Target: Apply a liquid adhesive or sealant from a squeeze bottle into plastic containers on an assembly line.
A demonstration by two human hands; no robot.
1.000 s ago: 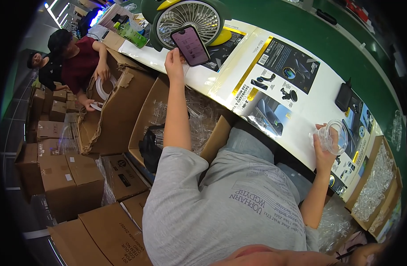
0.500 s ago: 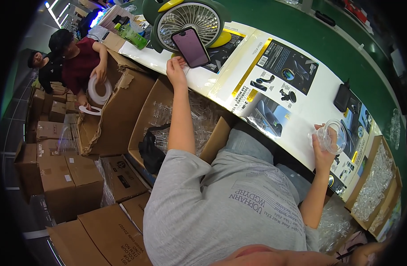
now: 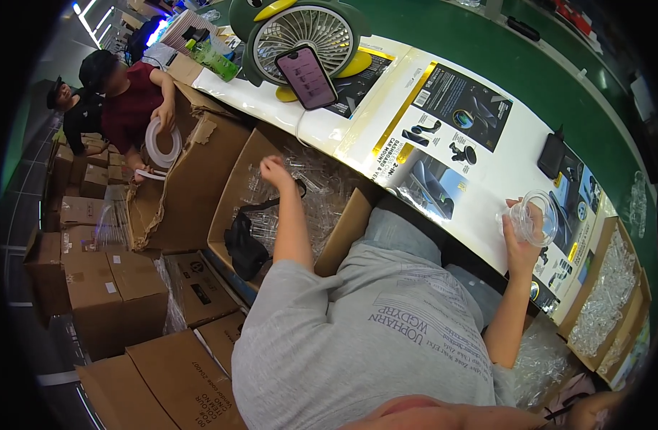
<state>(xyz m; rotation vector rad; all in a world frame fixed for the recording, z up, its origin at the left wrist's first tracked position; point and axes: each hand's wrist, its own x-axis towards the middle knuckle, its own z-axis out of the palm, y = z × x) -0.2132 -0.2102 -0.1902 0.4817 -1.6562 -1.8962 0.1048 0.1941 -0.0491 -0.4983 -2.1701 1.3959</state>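
In my right hand (image 3: 522,247) is a clear round plastic container (image 3: 538,217), gripped by its side over the right part of the table. My left hand (image 3: 273,173) hovers above an open carton (image 3: 352,218) beside the table, its fingers curled with nothing visible in them. Many clear plastic pieces (image 3: 311,204) fill that carton. A black strapped bag (image 3: 244,246) hangs at its near left side. On the table, a phone (image 3: 306,77) with a lit screen leans against a green bird-shaped fan (image 3: 304,39).
Printed card sheets (image 3: 357,143) cover the white table top. A black object (image 3: 552,156) lies right of centre. A tray of clear pieces (image 3: 605,297) stands at the right end. Cardboard boxes (image 3: 117,294) are stacked left. Another person (image 3: 131,100) holds a white ring (image 3: 162,143).
My left hand has left the phone's lower edge and come down over the carton. The phone screen now displays several small pictures. My right hand still holds the container, nearly unmoved.
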